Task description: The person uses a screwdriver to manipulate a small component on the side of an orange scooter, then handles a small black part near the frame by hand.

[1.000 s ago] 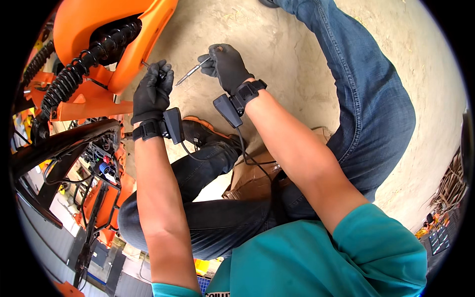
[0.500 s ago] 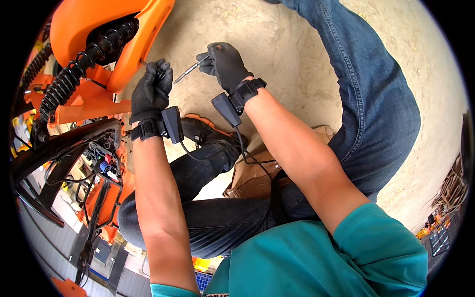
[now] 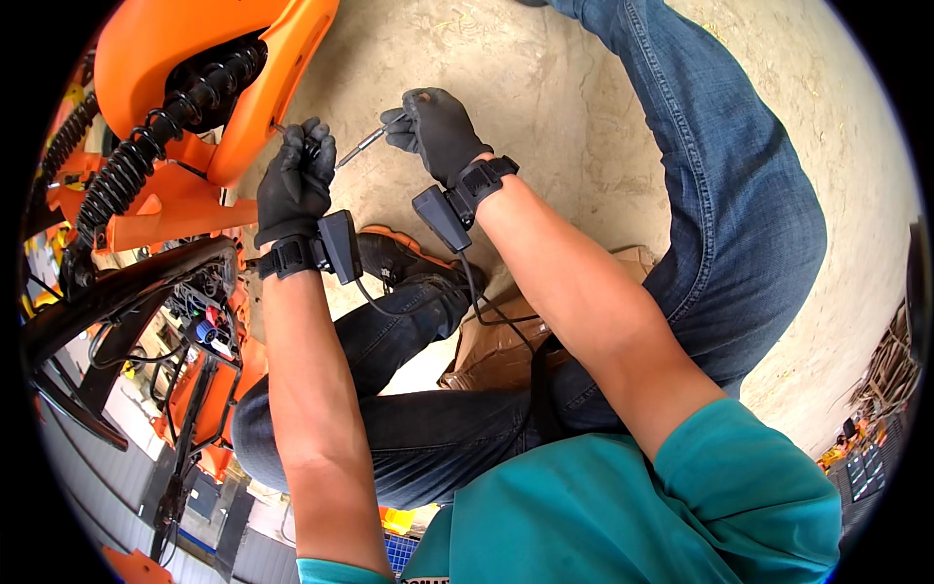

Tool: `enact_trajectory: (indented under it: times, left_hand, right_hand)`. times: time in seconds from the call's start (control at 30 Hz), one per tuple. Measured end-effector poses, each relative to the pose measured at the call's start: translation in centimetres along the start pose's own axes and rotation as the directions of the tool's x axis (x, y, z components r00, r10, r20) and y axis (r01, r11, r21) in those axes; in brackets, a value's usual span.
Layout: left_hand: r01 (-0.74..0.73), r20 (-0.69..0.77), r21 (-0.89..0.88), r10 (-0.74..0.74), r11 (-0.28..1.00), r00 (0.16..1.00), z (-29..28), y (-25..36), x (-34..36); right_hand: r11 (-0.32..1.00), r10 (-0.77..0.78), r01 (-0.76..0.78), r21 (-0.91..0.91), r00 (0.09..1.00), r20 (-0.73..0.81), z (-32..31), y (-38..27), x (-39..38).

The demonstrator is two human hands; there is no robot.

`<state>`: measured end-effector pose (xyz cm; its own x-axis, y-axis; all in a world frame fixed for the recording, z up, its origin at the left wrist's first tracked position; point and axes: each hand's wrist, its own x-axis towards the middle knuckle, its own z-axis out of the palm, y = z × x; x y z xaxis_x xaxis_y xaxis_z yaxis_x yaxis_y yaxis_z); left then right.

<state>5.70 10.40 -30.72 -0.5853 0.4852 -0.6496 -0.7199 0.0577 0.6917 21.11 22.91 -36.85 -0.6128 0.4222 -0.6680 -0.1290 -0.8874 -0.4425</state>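
Observation:
My right hand (image 3: 441,131), in a black glove, pinches a slim metal rod (image 3: 364,146) between thumb and fingers. The rod slants down to the left, and its tip is right by the fingers of my left hand (image 3: 296,185). That hand is gloved too, its fingers curled around something small and dark that I cannot make out. A thin dark pin (image 3: 279,128) sticks out above its fingertips, close to the edge of an orange body panel (image 3: 255,122). Whether the pin touches the panel, I cannot tell.
A black coil-spring shock absorber (image 3: 165,127) crosses the orange panel at upper left. Below it run a black frame tube (image 3: 126,282) and loose wiring. Flattened brown cardboard (image 3: 496,355) lies between my legs on the concrete floor (image 3: 574,175). Cabled black boxes are strapped to both wrists.
My right hand has shifted slightly left, bringing the rod's tip closer to the left hand's fingers. The left hand keeps nearly the same pose beside the panel.

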Motion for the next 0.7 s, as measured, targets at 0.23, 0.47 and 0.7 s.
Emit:
enact_trajectory:
  times: [0.23,0.47,0.7]
  left_hand:
    - [0.003,0.076,-0.234,0.015,0.972,0.997,0.0,-0.3,0.3]
    - [0.132,0.447,-0.149,-0.053,0.98,0.893,-1.8,0.6,0.5]
    - [0.128,0.266,-0.14,-0.087,0.982,0.96,-1.8,0.7,0.8]
  right_hand:
    - [0.993,0.022,-0.023,0.119,1.0,0.009,-0.7,0.2,0.6]
    - [0.993,0.067,-0.064,0.096,0.997,-0.027,-1.0,0.4,0.6]
    - [0.993,0.045,-0.044,0.11,0.999,-0.004,-1.5,0.8,1.0]
